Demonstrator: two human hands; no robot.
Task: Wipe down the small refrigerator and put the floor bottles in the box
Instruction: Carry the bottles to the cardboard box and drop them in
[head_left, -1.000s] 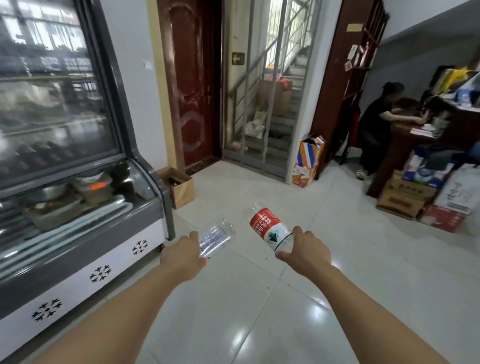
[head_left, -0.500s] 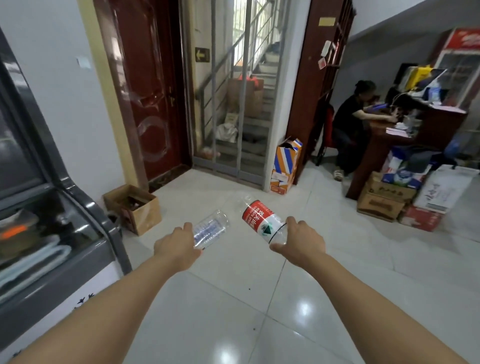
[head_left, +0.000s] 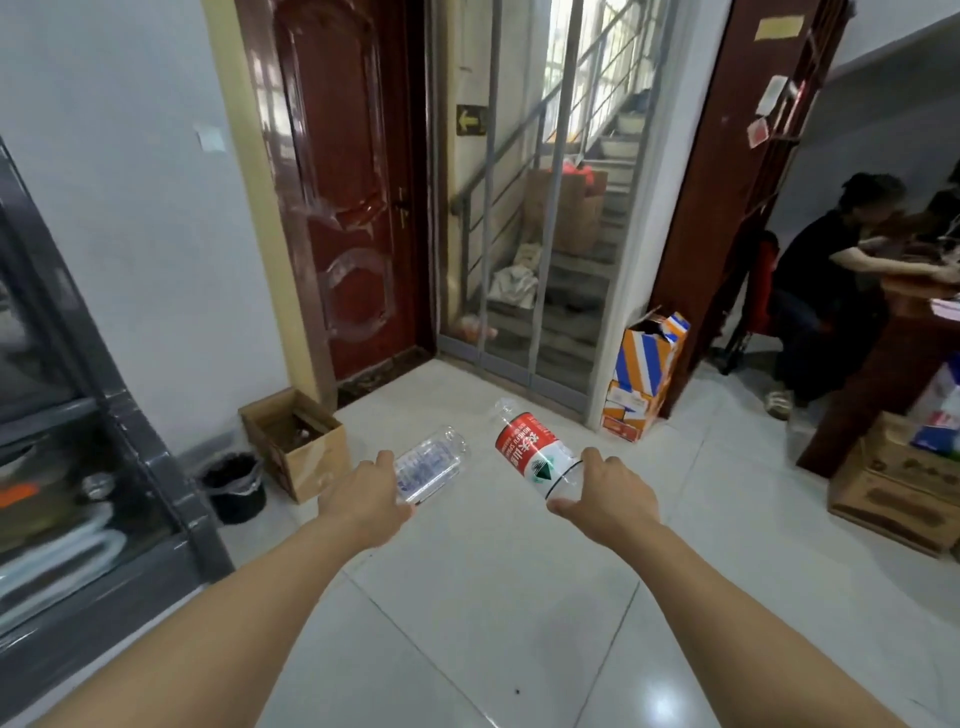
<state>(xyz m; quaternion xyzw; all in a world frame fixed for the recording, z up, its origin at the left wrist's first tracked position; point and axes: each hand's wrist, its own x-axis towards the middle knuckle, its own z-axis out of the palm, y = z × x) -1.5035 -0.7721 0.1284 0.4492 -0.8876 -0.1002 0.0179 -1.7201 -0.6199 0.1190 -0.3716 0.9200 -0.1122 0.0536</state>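
Over glossy white tile floor (head_left: 519, 597): bottles held, box (head_left: 296, 441) possibly open.

both hands (head_left: 366, 496) (head_left: 610, 496) outstretched, fingers curled

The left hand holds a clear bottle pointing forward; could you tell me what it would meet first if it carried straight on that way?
Probably nothing soon: the left hand and its clear bottle point over bare floor toward the grille. The box lies to its left, though depth is unclear.

view: swung right, closer | refrigerator (head_left: 78, 467): slid toward left edge | cardboard box (head_left: 296, 447): nearer
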